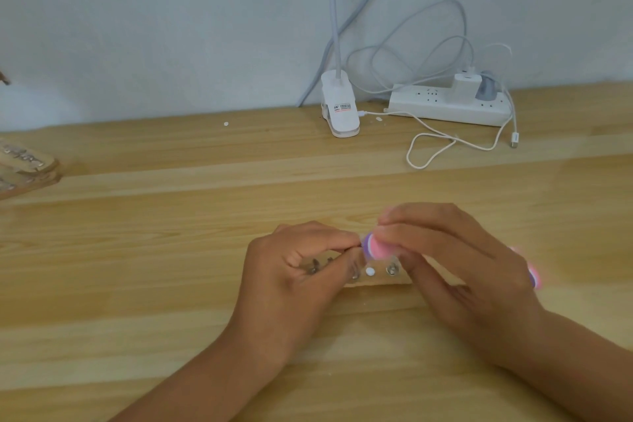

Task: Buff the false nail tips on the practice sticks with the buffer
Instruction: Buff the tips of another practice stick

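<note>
My right hand (pixel 455 267) grips a pink and purple buffer (pixel 376 247); its front end shows between my hands and its back end sticks out past my right wrist, blurred. My left hand (pixel 301 267) pinches a small nail tip or stick at its fingertips, right against the buffer's front end; the tip itself is hidden. Under my hands lies a wooden holder block (pixel 380 279) with metal studs and one white false nail tip (pixel 369 272) on it.
A white clip lamp base (pixel 340 110) stands at the back, beside a white power strip (pixel 448 106) with plugs and loose white cables (pixel 445 144). A wooden object (pixel 24 171) lies at the left edge. Small white bits lie on the wooden table (pixel 137 250).
</note>
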Motion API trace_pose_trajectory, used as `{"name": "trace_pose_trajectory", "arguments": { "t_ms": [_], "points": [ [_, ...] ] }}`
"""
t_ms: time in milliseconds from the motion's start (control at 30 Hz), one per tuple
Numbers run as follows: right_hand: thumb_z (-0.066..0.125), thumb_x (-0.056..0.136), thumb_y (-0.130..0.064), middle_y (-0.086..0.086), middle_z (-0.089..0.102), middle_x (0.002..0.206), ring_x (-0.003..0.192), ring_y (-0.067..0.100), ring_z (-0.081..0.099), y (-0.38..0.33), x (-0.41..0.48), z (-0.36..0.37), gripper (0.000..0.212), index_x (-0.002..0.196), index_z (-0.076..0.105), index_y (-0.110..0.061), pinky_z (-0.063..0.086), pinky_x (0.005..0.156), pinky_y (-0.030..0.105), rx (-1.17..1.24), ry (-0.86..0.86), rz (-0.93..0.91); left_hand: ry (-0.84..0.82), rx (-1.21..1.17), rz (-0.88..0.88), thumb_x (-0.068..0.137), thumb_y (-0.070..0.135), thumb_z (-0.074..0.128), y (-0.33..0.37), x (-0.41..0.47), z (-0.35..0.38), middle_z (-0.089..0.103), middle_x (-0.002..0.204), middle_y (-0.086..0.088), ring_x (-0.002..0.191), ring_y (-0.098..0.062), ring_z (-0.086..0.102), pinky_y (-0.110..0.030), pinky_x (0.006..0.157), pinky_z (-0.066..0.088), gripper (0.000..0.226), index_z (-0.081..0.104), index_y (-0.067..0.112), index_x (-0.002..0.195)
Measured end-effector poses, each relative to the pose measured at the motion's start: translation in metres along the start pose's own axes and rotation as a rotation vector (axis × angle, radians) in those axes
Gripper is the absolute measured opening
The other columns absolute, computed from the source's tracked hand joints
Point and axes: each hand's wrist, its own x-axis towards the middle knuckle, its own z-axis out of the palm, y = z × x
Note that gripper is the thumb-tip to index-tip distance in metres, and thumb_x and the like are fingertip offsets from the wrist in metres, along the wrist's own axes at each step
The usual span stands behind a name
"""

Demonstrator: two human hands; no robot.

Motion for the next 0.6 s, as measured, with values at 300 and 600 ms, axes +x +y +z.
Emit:
{"name": "trace_pose_trajectory", "arguments": {
  "t_ms": [300,600],
  "points": [
    [0.063,0.087,0.011,0.011,0.067,0.113,0.108,0.021,0.065,-0.0026,-0.0009,0.0028,0.031,0.112,0.069,-0.006,0.051,0.094,0.029,-0.009,-0.003,-0.039,-0.013,-0.091,-0.042,0.076,0.023,0.076,-0.0036,-0.0003,-0.0015,0.073,0.074,0.011,0.070,-0.005,0.068,-0.023,0.065,0.051,0.008,0.078,0.024,0.085],
    [0.059,0.094,0.005,0.011,0.066,0.114,0.111,0.021,0.064,-0.0069,-0.0030,0.0052,0.024,0.113,0.070,-0.005,0.050,0.095,0.031,-0.001,-0.026,-0.070,-0.012,-0.093,-0.010,0.076,0.029,0.073,-0.0024,-0.0001,-0.0014,0.073,0.076,0.016,0.068,-0.003,0.066,-0.019,0.063,0.050,0.015,0.074,0.028,0.091]
  ]
}}
